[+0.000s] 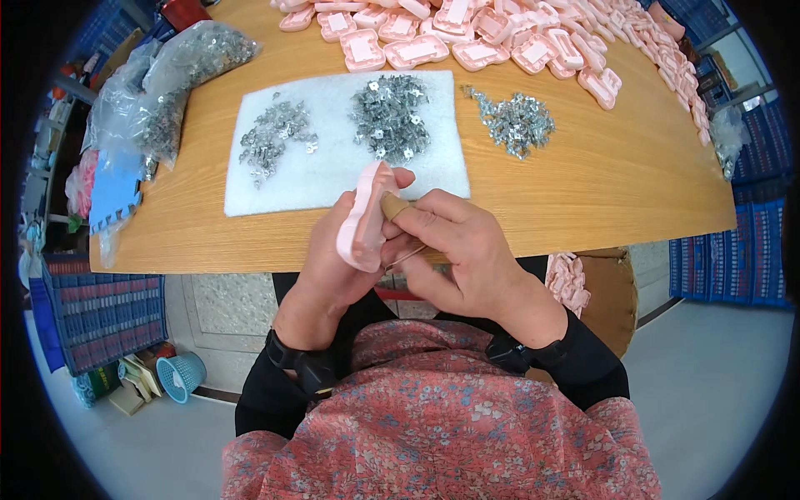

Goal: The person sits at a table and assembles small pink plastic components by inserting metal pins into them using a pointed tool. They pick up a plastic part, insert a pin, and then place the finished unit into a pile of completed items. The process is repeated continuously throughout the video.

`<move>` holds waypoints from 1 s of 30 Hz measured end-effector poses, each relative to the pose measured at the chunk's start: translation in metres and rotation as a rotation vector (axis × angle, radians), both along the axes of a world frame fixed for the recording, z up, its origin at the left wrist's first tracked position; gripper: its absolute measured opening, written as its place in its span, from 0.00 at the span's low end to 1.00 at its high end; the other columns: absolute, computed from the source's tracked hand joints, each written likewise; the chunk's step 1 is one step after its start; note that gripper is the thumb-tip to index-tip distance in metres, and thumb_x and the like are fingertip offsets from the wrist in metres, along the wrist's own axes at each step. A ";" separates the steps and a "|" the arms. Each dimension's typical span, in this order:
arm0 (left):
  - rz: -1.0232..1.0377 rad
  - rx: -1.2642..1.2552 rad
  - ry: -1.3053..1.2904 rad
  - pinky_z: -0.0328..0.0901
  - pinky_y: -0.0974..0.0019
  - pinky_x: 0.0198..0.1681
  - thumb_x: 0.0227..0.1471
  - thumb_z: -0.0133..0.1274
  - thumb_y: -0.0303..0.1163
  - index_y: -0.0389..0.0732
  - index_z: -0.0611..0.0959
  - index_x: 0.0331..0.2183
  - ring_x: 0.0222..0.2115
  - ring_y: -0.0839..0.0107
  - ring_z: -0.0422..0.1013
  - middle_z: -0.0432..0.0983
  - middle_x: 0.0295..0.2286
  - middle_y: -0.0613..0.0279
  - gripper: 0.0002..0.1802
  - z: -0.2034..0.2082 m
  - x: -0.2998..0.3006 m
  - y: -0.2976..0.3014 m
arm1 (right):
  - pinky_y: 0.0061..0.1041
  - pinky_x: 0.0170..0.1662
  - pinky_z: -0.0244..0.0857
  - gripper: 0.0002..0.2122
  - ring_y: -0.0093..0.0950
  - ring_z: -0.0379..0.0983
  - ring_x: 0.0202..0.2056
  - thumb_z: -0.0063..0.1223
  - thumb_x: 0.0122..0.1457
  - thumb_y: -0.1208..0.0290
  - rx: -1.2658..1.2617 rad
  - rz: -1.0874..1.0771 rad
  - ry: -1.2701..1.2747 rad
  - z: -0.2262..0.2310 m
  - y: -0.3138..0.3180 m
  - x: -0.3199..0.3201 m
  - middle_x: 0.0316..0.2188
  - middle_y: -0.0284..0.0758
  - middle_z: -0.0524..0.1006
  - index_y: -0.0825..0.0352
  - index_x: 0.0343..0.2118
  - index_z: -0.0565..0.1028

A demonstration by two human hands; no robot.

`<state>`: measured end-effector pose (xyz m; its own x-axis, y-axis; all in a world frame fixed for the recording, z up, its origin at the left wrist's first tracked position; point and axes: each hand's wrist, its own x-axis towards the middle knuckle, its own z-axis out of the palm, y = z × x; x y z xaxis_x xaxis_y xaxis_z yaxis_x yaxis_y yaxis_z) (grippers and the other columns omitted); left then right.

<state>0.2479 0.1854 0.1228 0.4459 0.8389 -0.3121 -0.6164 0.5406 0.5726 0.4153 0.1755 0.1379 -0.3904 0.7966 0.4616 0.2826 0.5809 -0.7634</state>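
Note:
My left hand [321,258] is closed around a pink plastic casing [358,225], tilted up on its edge just in front of the white foam mat [246,187]. My right hand [467,242] meets the casing from the right, its fingers bent. A tan cover [394,207] wraps one right fingertip, which presses at the casing's inner side. From under the right fingers sticks out a thin, slender tool [407,257], mostly hidden. On the mat lie a dense pile of small metal clips [390,117] and a looser heap of small metal pieces [277,133].
More small metal parts [515,123] lie right of the mat. Many pink casings [417,52] cover the table's far side. Clear bags of metal parts [200,58] stand at the far left. A cardboard box [612,300] with pink pieces sits below the near edge. Blue crates [108,312] flank the table.

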 end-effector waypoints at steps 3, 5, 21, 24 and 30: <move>0.110 -0.026 0.197 0.59 0.74 0.24 0.67 0.37 0.43 0.41 0.71 0.51 0.22 0.79 0.65 0.70 0.26 0.66 0.20 0.006 0.011 0.000 | 0.30 0.31 0.69 0.16 0.36 0.74 0.28 0.64 0.46 0.71 0.043 -0.110 -0.117 0.007 -0.002 -0.003 0.28 0.38 0.74 0.69 0.40 0.77; 0.098 0.038 0.224 0.66 0.71 0.30 0.65 0.37 0.39 0.41 0.66 0.55 0.29 0.75 0.69 0.72 0.32 0.63 0.20 0.003 0.014 -0.002 | 0.29 0.30 0.68 0.16 0.34 0.73 0.27 0.64 0.46 0.71 -0.002 -0.167 -0.099 0.007 -0.005 0.000 0.27 0.38 0.74 0.69 0.40 0.78; -0.486 0.322 0.221 0.71 0.68 0.38 0.66 0.38 0.51 0.42 0.61 0.63 0.36 0.74 0.74 0.75 0.40 0.60 0.33 0.007 -0.052 -0.001 | 0.19 0.31 0.63 0.09 0.16 0.66 0.26 0.60 0.58 0.72 -0.529 -0.075 0.090 0.031 0.026 0.006 0.25 0.27 0.73 0.70 0.37 0.76; -0.398 0.196 0.147 0.72 0.63 0.39 0.64 0.38 0.56 0.42 0.58 0.65 0.36 0.68 0.74 0.75 0.37 0.58 0.37 -0.004 -0.062 -0.010 | 0.21 0.31 0.64 0.08 0.21 0.67 0.24 0.60 0.56 0.72 -0.264 -0.206 -0.260 0.018 0.054 0.002 0.24 0.31 0.73 0.68 0.37 0.77; -0.258 0.131 0.042 0.73 0.63 0.37 0.65 0.35 0.55 0.42 0.61 0.63 0.34 0.68 0.74 0.74 0.36 0.58 0.34 -0.010 -0.067 -0.012 | 0.36 0.35 0.69 0.07 0.37 0.75 0.34 0.56 0.56 0.69 0.150 -0.192 -0.735 0.022 0.090 -0.044 0.30 0.36 0.75 0.63 0.36 0.80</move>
<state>0.1811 0.1736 0.1126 0.6389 0.7338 -0.2311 -0.4422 0.5960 0.6702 0.3713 0.2651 0.1603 -0.4996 0.8306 0.2460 0.7925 0.5529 -0.2574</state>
